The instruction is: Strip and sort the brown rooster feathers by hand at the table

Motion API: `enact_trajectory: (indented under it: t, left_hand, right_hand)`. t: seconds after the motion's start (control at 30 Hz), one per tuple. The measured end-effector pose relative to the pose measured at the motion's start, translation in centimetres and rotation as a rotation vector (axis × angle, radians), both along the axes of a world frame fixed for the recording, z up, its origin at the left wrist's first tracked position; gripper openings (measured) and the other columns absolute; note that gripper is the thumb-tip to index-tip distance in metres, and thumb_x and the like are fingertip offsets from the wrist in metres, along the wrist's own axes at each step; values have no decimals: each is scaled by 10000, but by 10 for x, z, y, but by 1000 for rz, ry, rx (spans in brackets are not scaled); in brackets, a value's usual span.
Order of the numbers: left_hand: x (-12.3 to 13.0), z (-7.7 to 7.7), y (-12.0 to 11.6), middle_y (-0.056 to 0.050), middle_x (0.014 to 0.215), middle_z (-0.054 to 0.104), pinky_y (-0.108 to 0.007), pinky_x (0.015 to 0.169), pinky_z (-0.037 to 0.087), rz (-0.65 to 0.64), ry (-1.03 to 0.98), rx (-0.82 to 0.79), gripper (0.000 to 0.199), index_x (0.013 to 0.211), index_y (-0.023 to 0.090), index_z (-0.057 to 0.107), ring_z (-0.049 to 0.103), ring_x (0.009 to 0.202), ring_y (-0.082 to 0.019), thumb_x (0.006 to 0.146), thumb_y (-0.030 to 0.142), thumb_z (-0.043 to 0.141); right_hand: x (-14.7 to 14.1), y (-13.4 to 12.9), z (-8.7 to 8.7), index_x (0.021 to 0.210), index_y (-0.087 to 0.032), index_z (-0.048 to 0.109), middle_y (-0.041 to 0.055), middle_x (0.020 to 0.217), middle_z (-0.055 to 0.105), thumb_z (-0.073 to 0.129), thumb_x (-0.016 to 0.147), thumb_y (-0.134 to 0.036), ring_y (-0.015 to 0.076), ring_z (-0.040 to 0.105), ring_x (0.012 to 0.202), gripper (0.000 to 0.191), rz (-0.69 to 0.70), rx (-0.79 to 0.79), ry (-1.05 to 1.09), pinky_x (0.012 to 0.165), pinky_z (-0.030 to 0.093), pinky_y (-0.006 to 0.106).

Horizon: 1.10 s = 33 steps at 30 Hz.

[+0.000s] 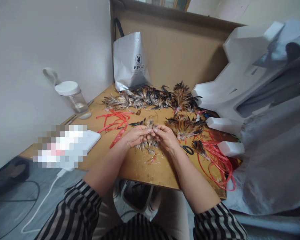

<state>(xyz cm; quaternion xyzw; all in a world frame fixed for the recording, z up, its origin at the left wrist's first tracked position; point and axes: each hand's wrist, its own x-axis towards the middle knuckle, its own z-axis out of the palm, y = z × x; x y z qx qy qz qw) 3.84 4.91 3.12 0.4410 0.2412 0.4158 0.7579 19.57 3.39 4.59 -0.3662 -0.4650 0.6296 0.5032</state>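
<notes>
Near the middle of the wooden table [140, 171], my left hand [138, 135] and my right hand [165, 136] meet, fingertips pinched together on a small tuft of pale brown feathers [150, 124]. Both hands are closed on it. Under them lies a loose pile of greyish feathers [147, 145], partly hidden by the fingers. A brown feather bundle [185, 126] rests just beyond my right hand. Dark scissors handles [188, 149] show beside my right wrist. Red plastic strips [118, 121] lie beyond my left hand.
A row of feather bundles [150, 97] lines the back, before a silver bag [130, 63]. At left are a lidded jar [75, 96] and a white device [91, 141]. More red strips [217, 160] and white foam [215, 83] are at right. A bin [137, 196] sits below the table.
</notes>
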Motion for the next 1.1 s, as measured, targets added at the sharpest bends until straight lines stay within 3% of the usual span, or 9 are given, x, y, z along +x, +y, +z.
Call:
enact_trajectory:
  t: [0.27,0.5,0.83,1.1]
  left_hand:
    - [2,2,1,-114,795,670,-154,477,417,108,144,16,250,784,85,660,562,552,-73,663,303,693]
    - [4,-1,0,-93,681,650,-139,435,379,36,230,80,255,762,89,679,541,511,-63,691,333,663]
    - [3,1,0,-48,574,607,-142,417,366,45,294,152,251,707,102,663,511,456,-54,700,353,643]
    - [6,4,-3,-49,532,603,-154,418,379,21,398,197,283,713,86,668,516,428,-62,697,367,636]
  right_hand:
    - [3,2,-1,642,-183,508,-72,433,428,697,612,-382,54,318,391,277,-114,105,-62,412,222,193]
    - [-1,2,-4,657,-179,539,-60,474,464,687,611,-395,61,355,406,265,-176,95,-141,420,251,200]
    - [-5,-1,-1,648,-173,559,-58,488,501,714,575,-395,58,373,408,281,-173,29,-131,429,283,202]
    - [-3,1,-6,534,-151,540,-58,437,456,709,586,-383,48,330,399,292,-161,58,-175,413,216,205]
